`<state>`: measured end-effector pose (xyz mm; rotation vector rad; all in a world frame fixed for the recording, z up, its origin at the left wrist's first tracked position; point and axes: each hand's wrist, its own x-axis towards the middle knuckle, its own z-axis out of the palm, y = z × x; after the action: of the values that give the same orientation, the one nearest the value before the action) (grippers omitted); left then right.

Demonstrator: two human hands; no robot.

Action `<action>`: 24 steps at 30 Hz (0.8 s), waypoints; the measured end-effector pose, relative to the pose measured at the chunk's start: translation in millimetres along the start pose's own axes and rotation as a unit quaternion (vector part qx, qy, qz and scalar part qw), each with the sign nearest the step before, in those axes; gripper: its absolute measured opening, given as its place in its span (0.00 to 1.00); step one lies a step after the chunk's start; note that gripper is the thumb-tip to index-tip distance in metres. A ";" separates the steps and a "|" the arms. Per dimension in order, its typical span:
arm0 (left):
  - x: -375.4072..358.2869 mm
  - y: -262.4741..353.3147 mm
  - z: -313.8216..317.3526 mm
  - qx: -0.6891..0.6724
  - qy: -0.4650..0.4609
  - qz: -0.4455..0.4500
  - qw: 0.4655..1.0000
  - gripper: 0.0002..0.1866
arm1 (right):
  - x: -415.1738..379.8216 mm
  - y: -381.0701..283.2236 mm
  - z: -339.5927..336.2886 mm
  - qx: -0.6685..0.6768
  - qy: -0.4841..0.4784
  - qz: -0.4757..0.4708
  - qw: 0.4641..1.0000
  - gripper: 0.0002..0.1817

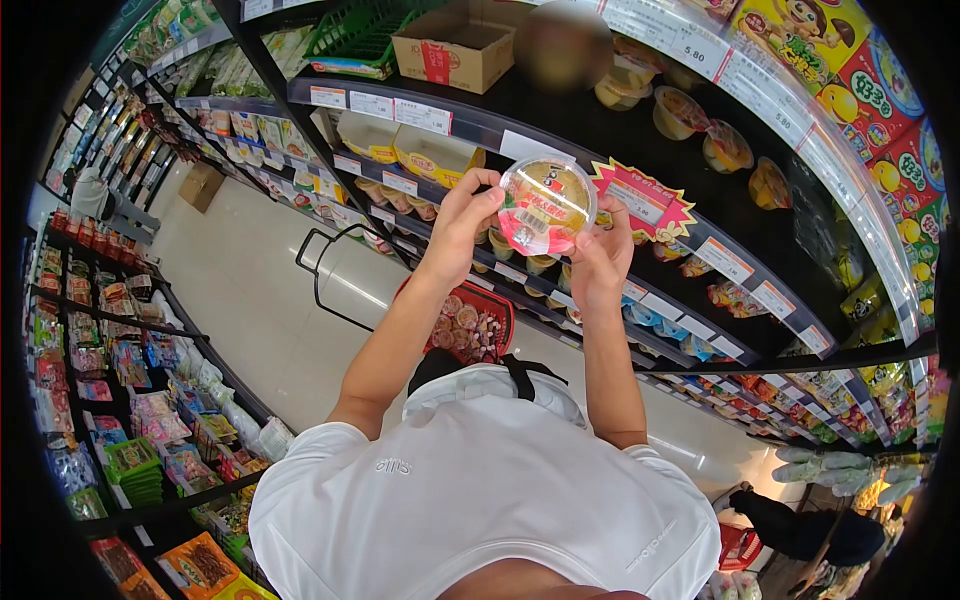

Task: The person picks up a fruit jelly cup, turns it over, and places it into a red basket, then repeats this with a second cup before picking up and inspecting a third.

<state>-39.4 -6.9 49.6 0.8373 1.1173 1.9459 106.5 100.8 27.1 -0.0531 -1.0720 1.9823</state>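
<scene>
Up in front of the shelf edge I hold a round, clear fruit jelly cup [547,207] with a printed lid facing me. My left hand [462,222] pinches its left rim between thumb and fingers. On the opposite side, my right hand [604,258] grips the lower right rim. A pink starburst price sign [645,200] stands just beyond the right fingers. Similar cups, such as one fruit cup [680,112], sit scattered on the dark shelf [560,115] behind.
Below my hands is a red basket [510,320] with packed cups inside and a black handle [310,265] leaning left. An open cardboard box [455,45] and a green crate [350,40] occupy the shelf. Snack racks [150,400] line the left; another person [835,535] is lower right.
</scene>
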 end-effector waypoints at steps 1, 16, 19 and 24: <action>0.2 -1.2 -0.9 -0.006 0.001 0.002 1.000 0.11 | 0.3 0.7 -0.9 -0.002 -0.001 0.000 1.000 0.29; -1.7 1.9 -6.4 -0.022 0.002 0.027 0.999 0.12 | 3.8 -0.6 -4.7 -0.035 0.008 0.042 0.998 0.29; -2.5 2.4 -6.8 -0.021 0.000 0.027 0.999 0.12 | 4.8 -3.5 -1.7 -0.043 0.006 0.053 0.998 0.28; -3.0 0.1 -9.9 -0.009 0.004 0.035 0.999 0.12 | 5.7 -4.3 4.0 -0.049 0.021 0.054 0.997 0.28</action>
<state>-45.8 -13.6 45.1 0.8687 1.0864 2.0161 104.2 103.3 34.5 -0.2076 -1.1606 2.0144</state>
